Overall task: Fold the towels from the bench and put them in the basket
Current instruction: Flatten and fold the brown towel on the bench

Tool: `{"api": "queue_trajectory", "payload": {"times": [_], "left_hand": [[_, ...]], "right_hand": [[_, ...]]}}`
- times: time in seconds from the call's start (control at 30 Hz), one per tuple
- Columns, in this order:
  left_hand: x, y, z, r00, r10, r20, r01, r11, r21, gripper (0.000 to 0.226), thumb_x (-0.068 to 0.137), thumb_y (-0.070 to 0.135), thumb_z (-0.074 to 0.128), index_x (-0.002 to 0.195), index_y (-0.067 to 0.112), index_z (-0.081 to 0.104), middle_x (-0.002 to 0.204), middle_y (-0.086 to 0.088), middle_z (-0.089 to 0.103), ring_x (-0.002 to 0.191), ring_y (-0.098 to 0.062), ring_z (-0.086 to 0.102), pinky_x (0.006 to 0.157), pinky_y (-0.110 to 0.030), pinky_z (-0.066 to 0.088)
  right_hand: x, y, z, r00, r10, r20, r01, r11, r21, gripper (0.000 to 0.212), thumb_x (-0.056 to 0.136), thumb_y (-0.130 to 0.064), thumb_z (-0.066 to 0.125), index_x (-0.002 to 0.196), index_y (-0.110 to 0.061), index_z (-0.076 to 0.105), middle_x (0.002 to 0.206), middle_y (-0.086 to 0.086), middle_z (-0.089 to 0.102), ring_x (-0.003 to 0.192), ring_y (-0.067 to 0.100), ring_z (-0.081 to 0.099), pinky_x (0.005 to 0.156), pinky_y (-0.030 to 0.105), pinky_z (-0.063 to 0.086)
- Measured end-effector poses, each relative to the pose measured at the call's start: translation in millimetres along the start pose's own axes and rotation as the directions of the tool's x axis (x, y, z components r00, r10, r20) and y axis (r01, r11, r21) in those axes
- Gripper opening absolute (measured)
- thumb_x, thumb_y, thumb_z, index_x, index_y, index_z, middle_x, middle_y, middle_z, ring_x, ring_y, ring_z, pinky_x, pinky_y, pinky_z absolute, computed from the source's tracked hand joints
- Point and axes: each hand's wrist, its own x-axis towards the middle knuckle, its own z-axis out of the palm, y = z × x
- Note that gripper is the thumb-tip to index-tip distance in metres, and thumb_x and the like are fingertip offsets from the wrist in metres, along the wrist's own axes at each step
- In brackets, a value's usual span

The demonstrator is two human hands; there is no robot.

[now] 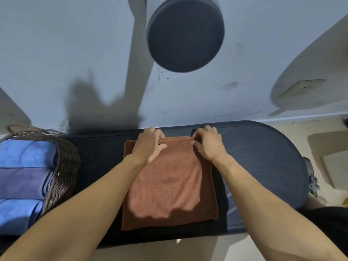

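Brown towel (169, 185) lies folded on the desk (263, 157) right of the basket (64, 166); left hand (148, 146) and right hand (207, 144) each pinch its far edge.

The dark padded bench (263, 157) carries 1 brown towel (169, 185) (folded flat) and a wicker basket (66, 166) at its left end.

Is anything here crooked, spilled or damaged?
Nothing stands out. The brown terry towel lies flat and square on the dark padded bench, and the folded blue towels sit tidy in the woven wicker basket.
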Motion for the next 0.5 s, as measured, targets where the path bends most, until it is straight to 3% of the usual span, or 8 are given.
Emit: {"api": "queue_trajectory", "payload": {"times": [0.07, 0.17, 0.23, 0.3, 0.43, 0.5], "left_hand": [[5, -1, 2, 1.0, -0.009, 0.019, 0.009, 1.0, 0.014, 0.011, 0.085, 0.024, 0.074, 0.086, 0.019, 0.064, 0.093, 0.002, 0.055, 0.093, -0.02, 0.052, 0.084, -0.037, 0.044], [12, -4, 2, 0.998, -0.055, 0.039, 0.057, 0.998, -0.033, 0.018, 0.088, 0.021, 0.07, 0.076, 0.021, 0.057, 0.083, 0.006, 0.053, 0.085, -0.02, 0.053, 0.078, -0.035, 0.043], [17, -6, 0, 0.995, -0.094, 0.04, 0.097, 0.992, -0.084, 0.019, 0.091, 0.02, 0.066, 0.077, 0.02, 0.054, 0.078, 0.006, 0.053, 0.081, -0.021, 0.054, 0.072, -0.034, 0.041], [20, -6, 0, 0.993, -0.11, 0.05, 0.114, 0.991, -0.073, 0.018, 0.09, 0.02, 0.066, 0.08, 0.019, 0.052, 0.079, 0.004, 0.054, 0.081, -0.022, 0.054, 0.07, -0.035, 0.039], [20, -2, 2, 0.996, -0.093, 0.017, 0.092, 0.995, 0.031, 0.016, 0.089, 0.023, 0.07, 0.093, 0.014, 0.057, 0.092, -0.003, 0.06, 0.091, -0.025, 0.053, 0.077, -0.038, 0.042], [18, -2, 2, 0.997, -0.077, 0.007, 0.077, 0.995, 0.06, 0.021, 0.09, 0.028, 0.069, 0.1, 0.013, 0.059, 0.097, -0.004, 0.059, 0.097, -0.025, 0.05, 0.081, -0.036, 0.04]], "right_hand": [[3, 1, -1, 0.999, -0.009, 0.033, 0.009, 1.0, -0.004, 0.013, 0.093, -0.035, 0.063, 0.1, -0.024, 0.063, 0.11, 0.001, 0.053, 0.111, 0.024, 0.044, 0.092, 0.04, 0.036], [7, 2, -6, 0.998, -0.004, 0.061, 0.0, 0.997, 0.08, 0.012, 0.096, -0.036, 0.058, 0.096, -0.024, 0.056, 0.106, -0.002, 0.052, 0.11, 0.023, 0.044, 0.09, 0.041, 0.035], [10, 0, -8, 0.997, 0.035, 0.064, -0.044, 0.99, 0.131, 0.013, 0.097, -0.035, 0.056, 0.095, -0.022, 0.054, 0.105, 0.0, 0.054, 0.111, 0.024, 0.045, 0.089, 0.041, 0.037], [12, -3, -8, 0.996, 0.057, 0.074, -0.06, 0.997, 0.048, 0.013, 0.095, -0.033, 0.059, 0.099, -0.02, 0.057, 0.11, 0.002, 0.056, 0.114, 0.025, 0.046, 0.091, 0.042, 0.04], [16, -7, -10, 0.991, 0.101, 0.093, -0.099, 0.995, -0.022, 0.032, 0.092, -0.035, 0.065, 0.117, -0.018, 0.057, 0.12, 0.006, 0.059, 0.119, 0.027, 0.048, 0.095, 0.043, 0.043], [18, -4, -13, 0.983, 0.14, 0.123, -0.131, 0.989, -0.074, 0.038, 0.088, -0.041, 0.069, 0.116, -0.018, 0.058, 0.118, 0.006, 0.062, 0.116, 0.028, 0.052, 0.093, 0.043, 0.046]]}}
